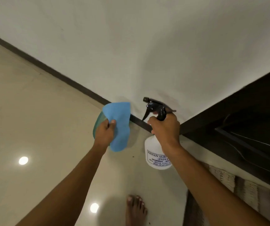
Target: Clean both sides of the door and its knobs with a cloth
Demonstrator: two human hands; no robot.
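Note:
My left hand [105, 132] is closed on a light blue cloth [120, 128] that hangs down from my fingers. My right hand [165, 128] grips the neck of a white spray bottle [153, 154] with a black trigger head [155, 108]; the nozzle points left toward the white wall. A dark brown door [245, 115] or its frame fills the right side, right of my right hand. No knob is in sight.
A white wall [131, 46] with a dark skirting strip [33, 61] runs across the view. Glossy beige floor tiles [33, 119] reflect ceiling lights. A greenish round object [97, 126] lies behind the cloth. My bare foot [136, 209] and a striped mat [228, 188] are below.

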